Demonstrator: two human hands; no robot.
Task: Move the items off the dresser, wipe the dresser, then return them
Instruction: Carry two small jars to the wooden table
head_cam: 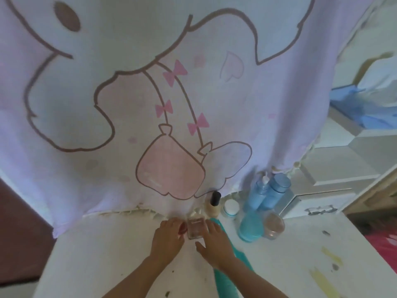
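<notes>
Head view, looking down on a white, paint-flecked tabletop (120, 254) of the dresser.

Item under handling: a small square clear-glass bottle (194, 230), upright, near the back of the tabletop, just in front of the hem of a pale hanging cloth printed with a pink cartoon figure and bows (171, 104). Whether its base rests on the surface cannot be told.

Left hand (167, 235): fingers curled against the bottle's left side, gripping it.
Right hand (214, 239): fingers laid fairly straight along the bottle's right side, touching it; thumb spread clear of the glass.

A long teal cloth (227, 274) lies on the tabletop under the right forearm, running from the bottle towards the near edge.

Other items, all right of the bottle:
- cream bottle with a black cap (212, 204), just behind it;
- small white round jar with a blue rim (231, 207), beside that;
- two tall translucent blue bottles (268, 192), side by side at the cloth's lower right corner, one with a white pump;
- a light-blue round jar (250, 227) and a clear pinkish round jar (274, 225), touching, in front of them.
</notes>
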